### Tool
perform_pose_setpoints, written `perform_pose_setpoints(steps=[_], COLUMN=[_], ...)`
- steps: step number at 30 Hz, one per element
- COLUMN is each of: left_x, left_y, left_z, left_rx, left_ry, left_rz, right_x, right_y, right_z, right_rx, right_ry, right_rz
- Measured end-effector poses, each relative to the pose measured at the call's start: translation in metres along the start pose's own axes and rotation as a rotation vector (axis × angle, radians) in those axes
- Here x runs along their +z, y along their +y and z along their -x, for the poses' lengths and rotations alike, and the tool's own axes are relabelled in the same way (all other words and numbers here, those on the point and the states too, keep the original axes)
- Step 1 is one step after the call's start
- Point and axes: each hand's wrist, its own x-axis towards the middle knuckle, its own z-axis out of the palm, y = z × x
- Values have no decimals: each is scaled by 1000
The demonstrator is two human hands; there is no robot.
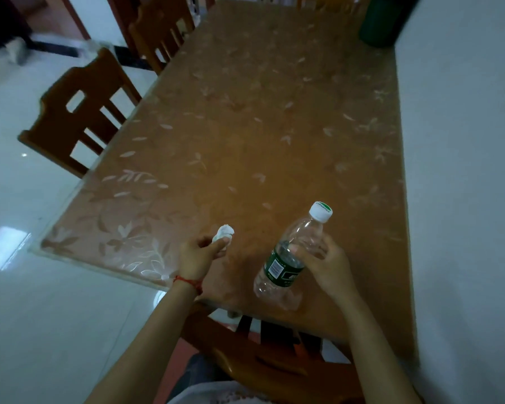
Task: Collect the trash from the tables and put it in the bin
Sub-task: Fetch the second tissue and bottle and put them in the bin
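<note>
A crumpled white tissue (224, 232) is pinched in the fingertips of my left hand (199, 253), just above the near part of the brown leaf-patterned table (245, 126). My right hand (327, 263) grips a clear plastic bottle (292, 255) with a green label and a white cap. The bottle is tilted, cap pointing up and away, and held over the table's near edge. No bin can be made out for certain.
Two wooden chairs (79, 112) stand along the table's left side, and another chair (263, 354) is right below my arms. A white wall (464, 170) runs along the table's right edge. A dark green container (382, 21) stands at the far right corner. Glossy white floor lies left.
</note>
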Motion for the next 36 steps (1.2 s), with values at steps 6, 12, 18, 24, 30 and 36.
perform_pose_setpoints(steps=[6, 12, 18, 24, 30, 36], left_x=[-52, -119, -218, -312, -382, -422], left_y=[14, 25, 17, -5, -32, -58], left_z=[13, 29, 51, 83, 122, 157], left_rx=[48, 139, 140, 138, 103, 39], left_ry=[146, 243, 448, 635, 832, 1026], left_rz=[73, 166, 201, 258, 331, 410], right_x=[40, 101, 200, 307, 390, 462], right_y=[-42, -75, -102, -113, -117, -122], right_z=[-7, -8, 11, 45, 79, 102], right_rx=[-115, -192, -229, -256, -244, -258], right_ry=[-136, -243, -441, -644, -881, -1089], right_rz=[5, -18, -2, 19, 129, 217])
